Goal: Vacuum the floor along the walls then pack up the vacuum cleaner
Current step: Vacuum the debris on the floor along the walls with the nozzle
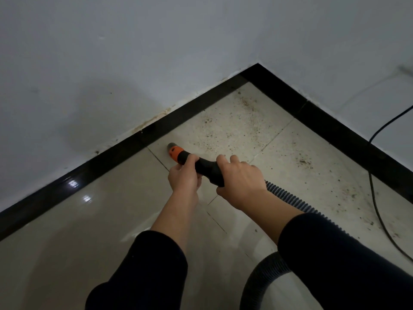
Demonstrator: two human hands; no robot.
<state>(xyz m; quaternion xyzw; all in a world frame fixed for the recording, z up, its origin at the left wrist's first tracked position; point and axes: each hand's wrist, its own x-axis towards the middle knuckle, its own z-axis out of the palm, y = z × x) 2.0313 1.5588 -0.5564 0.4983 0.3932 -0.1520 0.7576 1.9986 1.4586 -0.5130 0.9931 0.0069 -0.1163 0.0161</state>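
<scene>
While the left hand point(184, 176) and right hand point(242, 182) grip it, the vacuum nozzle point(176, 152) points down at the floor point(89, 220) near the black skirting point(111, 153);
left fingers wrap its front, right its rear; the ribbed hose point(288, 197) trails back.

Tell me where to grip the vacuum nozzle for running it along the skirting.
Grip the black handle behind the orange collar, from above: left hand forward, right hand by the hose. It lies low, tip toward the skirting.

Black, orange-collared vacuum nozzle point(206, 168) points at the dusty floor point(234, 121).
</scene>
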